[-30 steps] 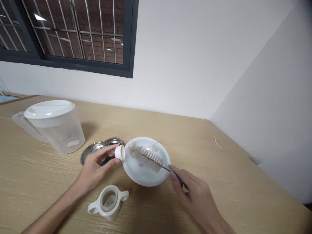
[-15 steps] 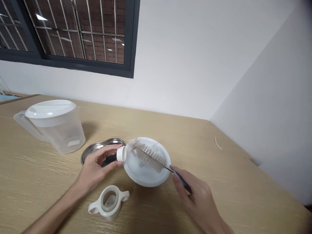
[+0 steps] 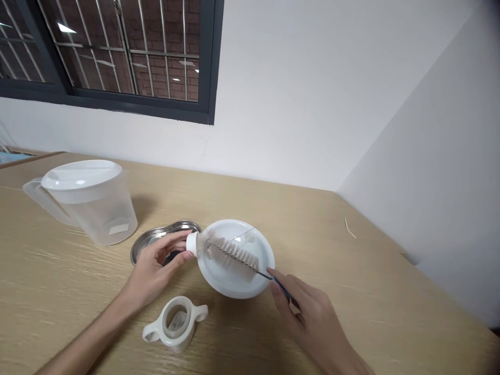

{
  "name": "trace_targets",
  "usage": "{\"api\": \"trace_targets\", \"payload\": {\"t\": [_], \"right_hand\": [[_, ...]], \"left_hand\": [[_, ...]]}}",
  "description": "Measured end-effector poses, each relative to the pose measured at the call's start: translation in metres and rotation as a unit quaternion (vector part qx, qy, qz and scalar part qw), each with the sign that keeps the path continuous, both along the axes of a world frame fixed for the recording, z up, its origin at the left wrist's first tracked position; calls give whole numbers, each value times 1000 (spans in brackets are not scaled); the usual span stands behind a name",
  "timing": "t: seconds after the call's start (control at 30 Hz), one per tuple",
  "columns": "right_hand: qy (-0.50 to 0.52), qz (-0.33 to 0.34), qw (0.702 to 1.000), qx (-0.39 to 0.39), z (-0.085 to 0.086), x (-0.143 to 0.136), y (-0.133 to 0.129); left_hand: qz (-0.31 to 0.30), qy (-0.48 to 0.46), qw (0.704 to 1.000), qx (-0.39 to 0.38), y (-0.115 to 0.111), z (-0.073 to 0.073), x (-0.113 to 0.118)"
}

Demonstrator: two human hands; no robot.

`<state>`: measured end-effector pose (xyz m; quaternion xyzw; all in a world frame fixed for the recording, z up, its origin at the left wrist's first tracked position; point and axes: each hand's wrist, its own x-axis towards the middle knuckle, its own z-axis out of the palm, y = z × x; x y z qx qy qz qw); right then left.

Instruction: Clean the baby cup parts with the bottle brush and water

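Observation:
My left hand (image 3: 162, 260) pinches a small white cap (image 3: 191, 244) between fingertips and thumb, its open side facing the bowl. Closed around the blue handle (image 3: 285, 291) of a bottle brush is my right hand (image 3: 308, 312). The white bristles (image 3: 238, 255) lie slanted over the white bowl (image 3: 261, 281), and their soft tip meets the cap's mouth. How far the tip goes inside I cannot tell. A thin wire-like piece (image 3: 247, 232) crosses the bowl's far rim. Below my left hand stands a white ring with two handles (image 3: 177, 325).
At the left stands a clear plastic pitcher (image 3: 97, 208) with a white lid. A kidney-shaped steel tray (image 3: 142, 245) sits behind my left hand. Farther right, a thin pale strip (image 3: 349, 229) lies on the wooden table (image 3: 390, 312). A wall and a barred window (image 3: 128, 52) are behind.
The brush has moved left and slightly down, bringing its tip up to the cap's mouth. My right hand has shifted left with it; the left hand and cap have barely moved.

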<state>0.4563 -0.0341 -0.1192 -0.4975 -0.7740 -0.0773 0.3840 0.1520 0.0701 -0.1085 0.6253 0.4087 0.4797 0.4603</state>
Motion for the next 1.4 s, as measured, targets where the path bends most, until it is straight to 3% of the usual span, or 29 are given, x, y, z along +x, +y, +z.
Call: {"api": "trace_targets", "payload": {"t": [0.13,0.33,0.53,0.67,0.73,0.93,1.1,1.2,1.4], "right_hand": [[32,-35,999,8,0,1,-1],[10,10,1000,3,2,-3,-1],[61,-56,996,29,5,-1,-1],[24,9,1000,7,3,-4,-1],[15,18,1000,5,3,-4,-1],[52,-39,998,18,4,2,-4],[3,32,999,-28,-5,-4,-2],[1,38,999,-30,-7,-5,-2],[2,-23,1000,4,-1,3,0]], "left_hand": [[-2,9,1000,4,0,-2,-1],[-26,-16,1000,-8,0,-6,0],[-44,-89,995,-17,-2,0,4],[-65,-108,992,-28,-3,1,6],[-60,-103,992,-30,-4,0,5],[-32,-48,998,8,-3,-2,0],[-7,-14,1000,6,-1,-3,-1],[0,-23,1000,8,-1,-1,0],[18,17,999,24,-1,-2,-2]]}}
